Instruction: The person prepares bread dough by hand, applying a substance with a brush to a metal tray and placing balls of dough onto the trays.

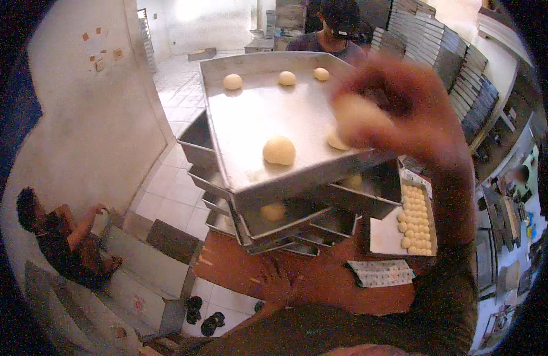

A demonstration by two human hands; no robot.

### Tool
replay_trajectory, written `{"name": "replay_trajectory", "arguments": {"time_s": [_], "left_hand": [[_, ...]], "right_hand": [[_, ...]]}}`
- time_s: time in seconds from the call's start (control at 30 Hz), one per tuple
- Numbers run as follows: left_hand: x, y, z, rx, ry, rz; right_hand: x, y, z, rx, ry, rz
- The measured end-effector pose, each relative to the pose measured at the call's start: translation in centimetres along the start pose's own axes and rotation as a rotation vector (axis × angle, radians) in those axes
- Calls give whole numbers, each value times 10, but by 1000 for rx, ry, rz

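Note:
My right hand [404, 110], blurred by motion, is raised over the right side of the top metal tray [241, 127]. Its fingers are closed around a pale dough ball [360, 120]. Just below it another dough ball [338, 140] sits on the tray, partly hidden by the hand. A dough ball [279, 151] rests near the front edge, and three more, one of them a dough ball [232, 82], lie along the far side. Low in the picture, my left hand [278, 283] lies on the reddish-brown table with its fingers spread, holding nothing.
Under the top tray, several metal trays [274, 222] are stacked crosswise. To the right stands a tray [384, 234] with rows of dough balls, near a patterned packet [382, 273]. One person [69, 249] sits at left by boxes; another [333, 35] is beyond the stack. Tray stacks [431, 44] stand behind.

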State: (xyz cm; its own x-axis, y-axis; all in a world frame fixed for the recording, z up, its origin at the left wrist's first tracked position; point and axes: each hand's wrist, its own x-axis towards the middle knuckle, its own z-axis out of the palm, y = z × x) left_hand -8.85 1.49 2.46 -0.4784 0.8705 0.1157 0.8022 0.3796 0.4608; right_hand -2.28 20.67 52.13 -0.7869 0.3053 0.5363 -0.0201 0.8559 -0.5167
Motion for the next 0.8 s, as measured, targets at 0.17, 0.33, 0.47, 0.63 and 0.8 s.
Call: {"name": "replay_trajectory", "arguments": {"time_s": [0.17, 0.33, 0.47, 0.63, 0.8], "left_hand": [[8, 5, 0, -58, -15, 39], [12, 3, -2, -70, 6, 8], [13, 1, 2, -61, 20, 18], [3, 3, 7, -10, 68, -14], [-2, -5, 34, -50, 132, -21]], "right_hand": [[145, 100, 54, -232, -331, 151], [152, 125, 94, -247, -524, 195], [154, 159, 87, -132, -634, 105], [157, 131, 59, -325, -527, -112], [23, 77, -53, -296, 181, -285]]}}
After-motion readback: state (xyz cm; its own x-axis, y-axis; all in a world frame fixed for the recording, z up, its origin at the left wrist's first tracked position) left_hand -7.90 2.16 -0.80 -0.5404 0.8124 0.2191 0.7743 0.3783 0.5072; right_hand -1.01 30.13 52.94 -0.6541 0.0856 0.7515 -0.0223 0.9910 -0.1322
